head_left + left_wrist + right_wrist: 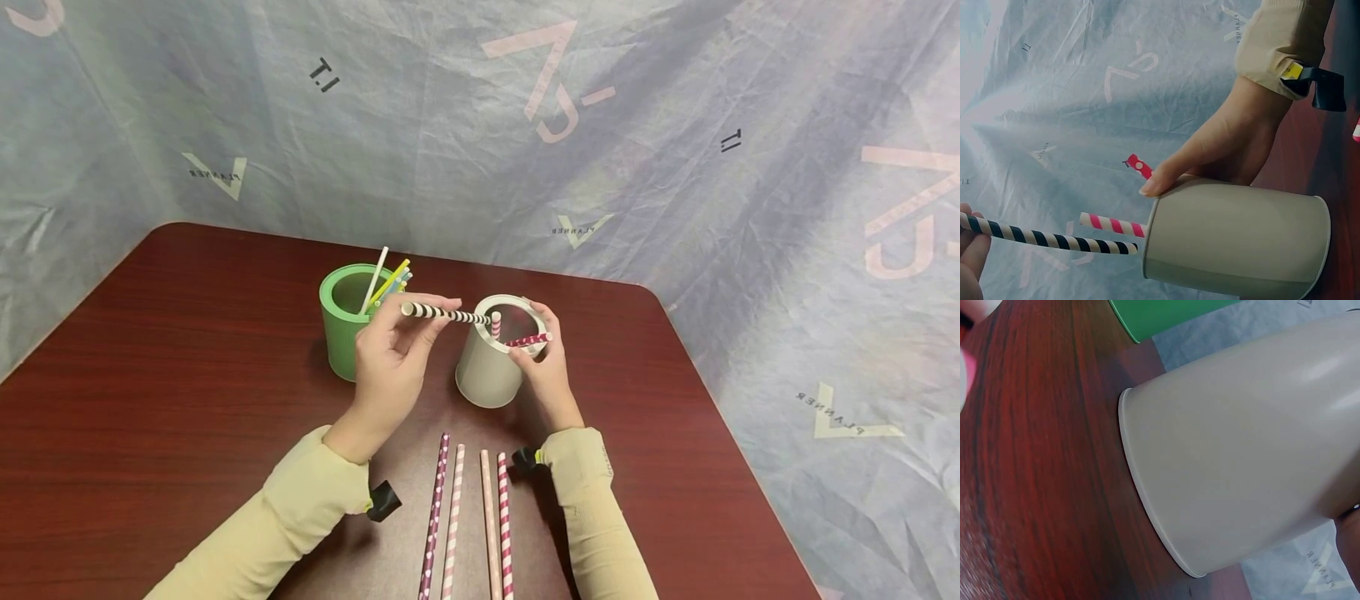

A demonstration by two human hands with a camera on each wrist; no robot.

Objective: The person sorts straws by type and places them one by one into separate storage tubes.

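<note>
My left hand (pixel 388 371) pinches a black-and-white striped paper straw (pixel 468 317) between thumb and fingers. In the head view the straw's far end overlaps the rim of a light grey canister (pixel 487 375); in the left wrist view the straw's tip (pixel 1129 248) is right at that rim. My right hand (pixel 553 379) grips the canister's right side, thumb at the rim. Inside the canister stand a pink-and-white striped straw (pixel 496 325) and a red dotted straw (pixel 534 339), which leans on the rim by the right hand. The right wrist view shows mostly the canister's wall (pixel 1241 437).
Behind the left hand stands a green canister (pixel 340 342) with white, yellow and blue straws. Several straws lie side by side near the front: purple dotted (pixel 434 512), pale pink striped (pixel 453 517), peach (pixel 490 517), red striped (pixel 505 517). A printed cloth (pixel 450 150) hangs around the table.
</note>
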